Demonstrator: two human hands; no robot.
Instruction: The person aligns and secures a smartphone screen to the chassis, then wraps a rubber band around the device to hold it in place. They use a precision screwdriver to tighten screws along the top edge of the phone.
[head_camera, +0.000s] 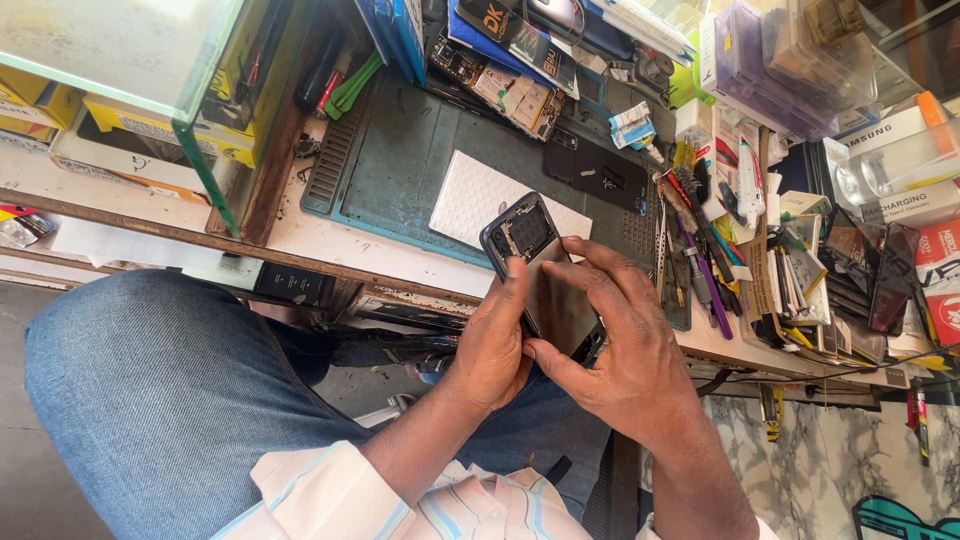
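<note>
Nearest, a knee in blue jeans (150, 400) fills the lower left. Just above it the left hand (492, 345) and right hand (625, 355) are both clamped around an opened phone (540, 270), thumbs pressing its sides, held over the lap at the workbench edge. Beyond lies a white pad (475, 195) on a green work mat (400, 160), with tools (700, 260) crowded to the right.

I am holding an opened dark phone (540, 275) in both hands over my lap, its bare insides facing up. My left hand (492, 345) is gripping its left edge, thumb pressing near the top, while my right hand (625, 350) is spreading fingers across its lower part. Beyond it, a white textured pad (475, 195) is lying on the teal work mat (400, 150).
</note>
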